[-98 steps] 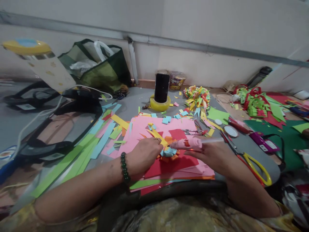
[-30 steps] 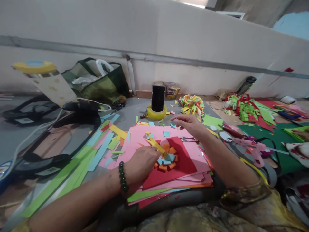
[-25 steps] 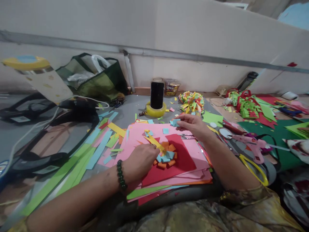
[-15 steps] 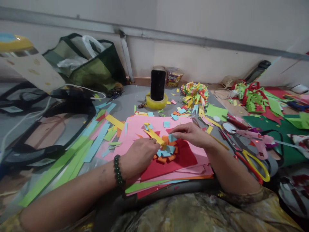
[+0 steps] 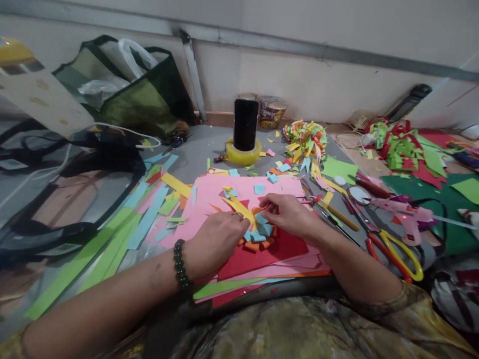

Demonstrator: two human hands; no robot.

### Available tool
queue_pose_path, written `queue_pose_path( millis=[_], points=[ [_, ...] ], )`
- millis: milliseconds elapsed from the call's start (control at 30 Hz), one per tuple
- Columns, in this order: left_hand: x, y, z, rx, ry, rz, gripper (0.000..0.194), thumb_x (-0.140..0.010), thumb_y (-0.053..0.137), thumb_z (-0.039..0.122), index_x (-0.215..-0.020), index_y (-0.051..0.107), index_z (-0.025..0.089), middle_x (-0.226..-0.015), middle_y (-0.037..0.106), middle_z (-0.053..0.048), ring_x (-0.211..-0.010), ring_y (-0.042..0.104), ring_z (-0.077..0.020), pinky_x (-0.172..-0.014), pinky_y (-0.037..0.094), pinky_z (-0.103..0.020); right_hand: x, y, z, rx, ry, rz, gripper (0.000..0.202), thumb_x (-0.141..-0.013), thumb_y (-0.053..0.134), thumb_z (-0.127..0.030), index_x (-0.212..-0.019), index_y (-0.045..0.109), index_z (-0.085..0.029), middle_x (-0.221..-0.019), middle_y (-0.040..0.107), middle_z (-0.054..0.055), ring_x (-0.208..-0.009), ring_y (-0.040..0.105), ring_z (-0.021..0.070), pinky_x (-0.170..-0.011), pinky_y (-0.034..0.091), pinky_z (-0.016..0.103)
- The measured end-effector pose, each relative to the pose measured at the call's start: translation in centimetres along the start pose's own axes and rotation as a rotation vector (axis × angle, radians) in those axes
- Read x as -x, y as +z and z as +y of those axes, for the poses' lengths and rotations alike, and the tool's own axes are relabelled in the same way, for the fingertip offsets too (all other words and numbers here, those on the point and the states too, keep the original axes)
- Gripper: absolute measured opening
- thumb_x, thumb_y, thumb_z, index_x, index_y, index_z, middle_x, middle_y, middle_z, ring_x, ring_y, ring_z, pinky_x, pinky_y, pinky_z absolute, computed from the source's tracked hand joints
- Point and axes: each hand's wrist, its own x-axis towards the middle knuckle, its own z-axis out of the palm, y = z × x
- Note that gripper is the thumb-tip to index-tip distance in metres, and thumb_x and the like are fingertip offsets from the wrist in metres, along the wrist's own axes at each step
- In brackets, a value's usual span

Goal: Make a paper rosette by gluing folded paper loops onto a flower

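A paper flower [image 5: 260, 240] of folded orange and light blue pieces lies on a red paper sheet [image 5: 239, 260]. My left hand [image 5: 220, 237], wearing a dark bead bracelet, is closed at the flower's left edge, its fingertips partly hidden. A yellow paper strip [image 5: 238, 205] juts out beside those fingers. From the right, my right hand [image 5: 286, 212] pinches a small blue paper piece [image 5: 261, 218] against the upper part of the flower. Pink paper [image 5: 209, 192] is stacked underneath.
A phone [image 5: 245, 124] stands in a yellow tape roll [image 5: 243, 155]. To the right lie scissors [image 5: 402, 254] and a pink glue gun [image 5: 409, 215]. Paper strips [image 5: 101, 254] spread at left. A multicoloured paper bundle [image 5: 305, 139] sits behind, and a green bag [image 5: 149, 89] stands back left.
My right hand has moved slightly left and down, bringing the blue piece against the flower. The left hand stays in nearly the same place. The view has tilted a little.
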Motion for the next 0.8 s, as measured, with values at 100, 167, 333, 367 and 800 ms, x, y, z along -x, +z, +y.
queue_pose_path(
  millis=[100, 167, 333, 367, 800],
  points=[
    [0.0, 0.2, 0.0, 0.012, 0.006, 0.021, 0.029, -0.081, 0.046, -0.005, -0.091, 0.064, 0.015, -0.084, 0.070, -0.009, -0.083, 0.069, -0.0239, -0.077, 0.054, -0.033, 0.1, -0.1, -0.5, 0.073, 0.020, -0.004, 0.021, -0.081, 0.061, -0.011, -0.099, 0.069, -0.019, -0.074, 0.071, 0.000, -0.066, 0.063, 0.0134, -0.058, 0.040, 0.022],
    [0.0, 0.3, -0.1, 0.015, 0.010, 0.034, 0.028, -0.081, 0.046, -0.005, -0.090, 0.064, 0.015, -0.083, 0.070, -0.009, -0.082, 0.069, -0.0240, -0.077, 0.054, -0.033, 0.2, -0.2, -0.9, 0.133, 0.032, -0.007, 0.022, -0.081, 0.061, -0.011, -0.100, 0.070, -0.019, -0.076, 0.072, 0.001, -0.067, 0.064, 0.0142, -0.059, 0.040, 0.023],
    [0.1, 0.3, -0.1, 0.002, 0.028, 0.057, 0.028, -0.081, 0.047, -0.004, -0.089, 0.063, 0.017, -0.083, 0.070, -0.008, -0.082, 0.069, -0.0228, -0.077, 0.054, -0.032, 0.4, -0.2, -1.5, 0.259, 0.002, -0.004, 0.018, -0.082, 0.062, -0.014, -0.095, 0.072, -0.020, -0.079, 0.073, 0.002, -0.069, 0.063, 0.0155, -0.060, 0.038, 0.024],
    [0.1, 0.4, -0.1, 0.000, 0.029, 0.061, 0.027, -0.081, 0.047, -0.004, -0.089, 0.063, 0.017, -0.083, 0.070, -0.008, -0.082, 0.069, -0.0225, -0.076, 0.053, -0.031, 0.4, -0.3, -1.5, 0.281, -0.021, 0.001, 0.016, -0.083, 0.062, -0.015, -0.092, 0.073, -0.020, -0.080, 0.074, 0.003, -0.070, 0.063, 0.0155, -0.061, 0.037, 0.025],
    [0.0, 0.8, -0.3, 0.009, 0.033, 0.075, 0.025, -0.082, 0.049, -0.004, -0.088, 0.062, 0.017, -0.082, 0.069, -0.007, -0.081, 0.068, -0.0219, -0.075, 0.053, -0.031, 0.6, -1.2, 0.3, 0.425, -0.461, -0.024, 0.033, -0.086, 0.057, -0.003, -0.097, 0.081, -0.023, -0.091, 0.063, 0.008, -0.094, 0.054, 0.0213, -0.077, 0.045, 0.031]
  ],
)
